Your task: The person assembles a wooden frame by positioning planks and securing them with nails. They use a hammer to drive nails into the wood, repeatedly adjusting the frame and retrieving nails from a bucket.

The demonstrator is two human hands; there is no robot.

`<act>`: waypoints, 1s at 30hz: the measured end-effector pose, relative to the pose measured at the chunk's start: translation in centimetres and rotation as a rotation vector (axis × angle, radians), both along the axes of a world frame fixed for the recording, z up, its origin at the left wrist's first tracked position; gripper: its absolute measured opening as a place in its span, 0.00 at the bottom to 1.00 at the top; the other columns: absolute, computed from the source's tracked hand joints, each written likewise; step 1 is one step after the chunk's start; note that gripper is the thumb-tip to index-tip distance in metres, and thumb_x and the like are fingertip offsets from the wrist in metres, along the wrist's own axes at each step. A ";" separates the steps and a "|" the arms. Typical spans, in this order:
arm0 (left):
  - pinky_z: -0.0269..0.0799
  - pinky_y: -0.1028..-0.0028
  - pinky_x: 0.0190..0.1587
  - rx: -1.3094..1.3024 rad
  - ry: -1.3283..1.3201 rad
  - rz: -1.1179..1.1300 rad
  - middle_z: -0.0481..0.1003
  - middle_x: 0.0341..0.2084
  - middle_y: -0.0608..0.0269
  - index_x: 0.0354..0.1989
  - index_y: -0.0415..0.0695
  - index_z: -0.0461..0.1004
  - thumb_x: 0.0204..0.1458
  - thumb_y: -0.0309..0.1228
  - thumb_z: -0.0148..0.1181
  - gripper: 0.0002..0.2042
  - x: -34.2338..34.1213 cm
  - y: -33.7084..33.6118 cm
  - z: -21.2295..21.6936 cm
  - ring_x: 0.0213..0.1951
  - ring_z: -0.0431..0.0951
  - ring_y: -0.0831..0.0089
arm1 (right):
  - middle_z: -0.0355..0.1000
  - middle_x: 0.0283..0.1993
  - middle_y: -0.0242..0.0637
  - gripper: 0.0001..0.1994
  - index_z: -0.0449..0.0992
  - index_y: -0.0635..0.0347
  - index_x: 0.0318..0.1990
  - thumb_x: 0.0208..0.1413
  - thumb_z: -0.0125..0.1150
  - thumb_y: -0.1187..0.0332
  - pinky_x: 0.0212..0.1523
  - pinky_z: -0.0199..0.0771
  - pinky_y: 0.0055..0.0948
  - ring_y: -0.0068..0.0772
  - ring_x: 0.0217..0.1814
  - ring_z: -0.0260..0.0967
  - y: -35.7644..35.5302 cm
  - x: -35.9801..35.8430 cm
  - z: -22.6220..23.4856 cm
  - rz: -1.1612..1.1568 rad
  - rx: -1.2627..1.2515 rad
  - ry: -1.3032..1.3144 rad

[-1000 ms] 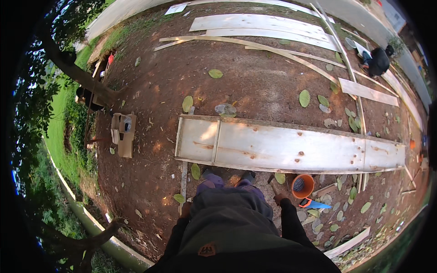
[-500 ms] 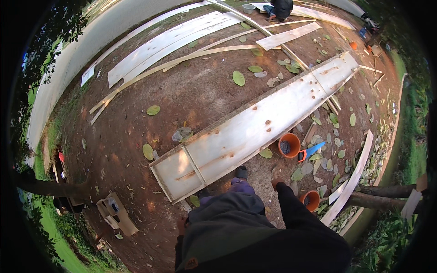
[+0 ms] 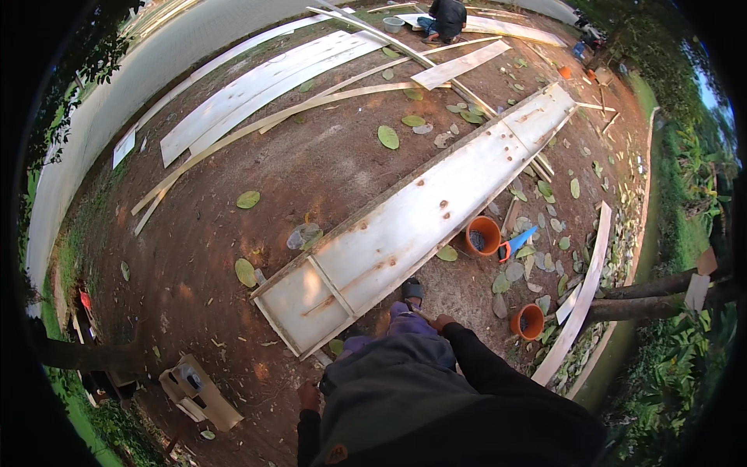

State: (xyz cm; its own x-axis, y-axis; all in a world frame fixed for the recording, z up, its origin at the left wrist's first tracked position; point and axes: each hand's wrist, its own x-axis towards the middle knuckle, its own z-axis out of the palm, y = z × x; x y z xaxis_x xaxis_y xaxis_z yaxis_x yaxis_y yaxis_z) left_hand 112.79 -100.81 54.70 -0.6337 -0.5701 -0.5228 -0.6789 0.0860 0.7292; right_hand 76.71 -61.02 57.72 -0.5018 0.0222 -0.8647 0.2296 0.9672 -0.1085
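Note:
A long, shallow wooden panel frame [image 3: 405, 233] with a pale sheet and crosspieces lies on the ground before me, running from near left to far right. My right hand [image 3: 444, 321] is low beside my thigh, near the panel's close edge. Its fingers look curled, and a thin pale piece shows at them, too small to name. My left hand [image 3: 309, 396] hangs by my left side over bare soil, apart from the panel. Its fingers are too small and dark to read. An orange bucket [image 3: 492, 226] holding small grey pieces and a blue handsaw [image 3: 520, 242] stand right of the panel.
Another orange bucket [image 3: 537, 317] is at right, beside a long curved-looking board [image 3: 580, 307]. Pale boards [image 3: 257, 89] and thin battens [image 3: 311, 103] lie at far left. A person [image 3: 447, 19] crouches at the back. A torn cardboard box [image 3: 210, 397] sits near left.
My view has shifted, so the panel and boards sit further left. My right hand has come inward toward my thigh, and my left hand shows more fully at my side.

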 end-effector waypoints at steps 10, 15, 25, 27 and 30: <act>0.62 0.65 0.19 0.148 0.034 0.083 0.69 0.16 0.59 0.39 0.33 0.76 0.59 0.34 0.49 0.15 -3.8 -0.4 2.6 0.15 0.67 0.69 | 0.74 0.53 0.55 0.39 0.78 0.63 0.51 0.51 0.52 0.32 0.57 0.71 0.43 0.52 0.59 0.72 2.7 4.3 -2.8 -0.216 0.058 0.080; 0.65 0.62 0.23 0.153 0.002 0.211 0.73 0.21 0.57 0.47 0.34 0.73 0.61 0.32 0.47 0.15 -6.1 1.3 2.9 0.19 0.70 0.68 | 0.71 0.58 0.57 0.44 0.77 0.62 0.54 0.52 0.44 0.26 0.61 0.67 0.44 0.56 0.64 0.66 4.6 5.5 -4.2 -0.204 0.116 0.021; 0.67 0.68 0.21 0.155 -0.101 0.115 0.73 0.26 0.56 0.41 0.35 0.70 0.60 0.29 0.50 0.09 -3.4 3.3 -0.7 0.21 0.73 0.68 | 0.77 0.51 0.47 0.29 0.81 0.59 0.47 0.50 0.60 0.42 0.54 0.72 0.40 0.50 0.56 0.73 4.8 4.0 -2.3 0.022 0.106 0.012; 0.68 0.66 0.22 0.175 -0.083 0.086 0.74 0.27 0.55 0.43 0.34 0.69 0.60 0.29 0.48 0.10 -2.9 3.1 -0.2 0.22 0.74 0.66 | 0.77 0.51 0.50 0.29 0.81 0.60 0.46 0.50 0.60 0.42 0.54 0.72 0.41 0.51 0.56 0.74 4.6 3.9 -1.6 0.034 0.083 0.013; 0.71 0.64 0.23 0.207 -0.079 0.028 0.74 0.28 0.52 0.45 0.33 0.66 0.60 0.27 0.46 0.10 -3.5 2.5 -0.5 0.24 0.76 0.63 | 0.76 0.50 0.55 0.32 0.81 0.64 0.46 0.48 0.59 0.41 0.54 0.72 0.42 0.52 0.55 0.74 5.2 4.5 -1.3 0.043 0.067 0.035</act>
